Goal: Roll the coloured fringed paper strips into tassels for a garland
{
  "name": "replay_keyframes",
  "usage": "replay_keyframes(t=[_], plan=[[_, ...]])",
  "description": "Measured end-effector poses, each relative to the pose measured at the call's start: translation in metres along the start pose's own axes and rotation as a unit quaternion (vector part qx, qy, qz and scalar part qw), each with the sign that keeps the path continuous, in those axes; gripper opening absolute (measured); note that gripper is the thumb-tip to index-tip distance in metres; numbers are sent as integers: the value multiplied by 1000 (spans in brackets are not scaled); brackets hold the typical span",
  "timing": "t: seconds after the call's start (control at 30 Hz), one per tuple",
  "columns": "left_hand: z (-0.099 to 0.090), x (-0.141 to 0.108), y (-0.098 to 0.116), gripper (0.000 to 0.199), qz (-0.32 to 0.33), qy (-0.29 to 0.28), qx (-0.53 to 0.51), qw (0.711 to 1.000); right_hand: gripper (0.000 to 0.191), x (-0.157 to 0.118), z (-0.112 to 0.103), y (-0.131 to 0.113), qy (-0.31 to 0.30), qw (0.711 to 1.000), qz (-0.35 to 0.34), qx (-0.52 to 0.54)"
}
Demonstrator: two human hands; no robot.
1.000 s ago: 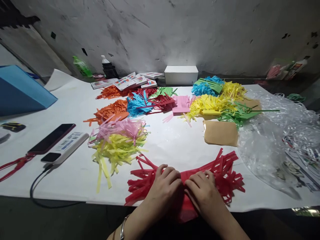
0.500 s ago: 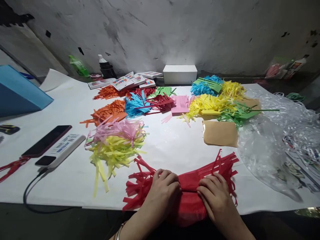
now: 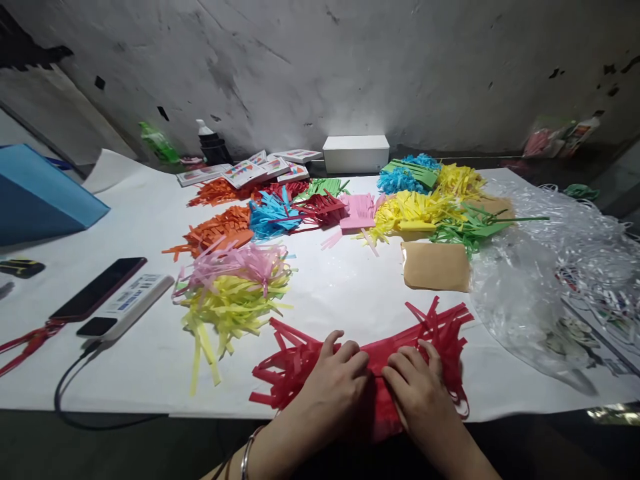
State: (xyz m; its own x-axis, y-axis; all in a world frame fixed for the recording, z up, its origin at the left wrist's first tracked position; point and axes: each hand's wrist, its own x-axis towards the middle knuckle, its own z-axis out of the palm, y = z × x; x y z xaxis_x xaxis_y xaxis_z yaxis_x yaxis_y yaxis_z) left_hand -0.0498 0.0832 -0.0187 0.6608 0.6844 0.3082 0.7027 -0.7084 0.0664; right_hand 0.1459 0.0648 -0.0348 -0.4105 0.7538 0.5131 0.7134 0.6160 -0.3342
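Red tissue paper [image 3: 383, 407] with cut fringes fanned out at both ends lies at the table's front edge, its middle part hanging toward me. A narrow fold crosses its middle. My left hand [image 3: 340, 377] grips the paper left of centre, fingers bent and the index finger raised. Close beside it, my right hand [image 3: 417, 380] has its curled fingers on the same fold. Both thumbs are mostly hidden. Left of the paper lie fringed yellow strips [image 3: 225, 307] with a pink bunch [image 3: 245, 263] over them.
Fringed bundles in orange [image 3: 220, 230], blue [image 3: 273, 212], pink [image 3: 359, 212] and yellow [image 3: 420, 210] cross the table's back. A brown card [image 3: 435, 266] and clear plastic [image 3: 520, 300] lie right. A phone [image 3: 100, 287] and white power bank [image 3: 127, 307] with a cable lie left.
My hands have moved closer together along the fold of the red paper. My left index finger has lifted. The view has shifted slightly.
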Motion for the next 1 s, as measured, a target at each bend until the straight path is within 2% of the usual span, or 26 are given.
replay_keyframes(t=[0.13,0.33,0.47,0.6,0.77,0.83,0.9,1.0], plan=[[8,6,-3,21,-6,41,-1,999,11,7,1,-3,-25,999,-20,-43],[2,3,9,17,-26,103,-87,991,19,16,7,1,-40,998,-7,-39],[1,-10,14,24,-33,106,-123,986,26,14,3,8,-53,998,11,19],[3,-11,6,26,-68,113,-126,983,30,11,1,11,-47,998,13,34],[3,1,-1,18,-119,11,-63,991,23,13,3,7,-30,999,-12,-7],[2,6,-1,15,-115,-3,-36,993,19,16,6,5,-8,999,-23,-23],[0,7,0,14,-104,19,-32,994,23,18,9,4,13,999,-27,-28],[0,3,7,14,-55,82,-68,993,30,20,11,3,38,999,-19,-17]])
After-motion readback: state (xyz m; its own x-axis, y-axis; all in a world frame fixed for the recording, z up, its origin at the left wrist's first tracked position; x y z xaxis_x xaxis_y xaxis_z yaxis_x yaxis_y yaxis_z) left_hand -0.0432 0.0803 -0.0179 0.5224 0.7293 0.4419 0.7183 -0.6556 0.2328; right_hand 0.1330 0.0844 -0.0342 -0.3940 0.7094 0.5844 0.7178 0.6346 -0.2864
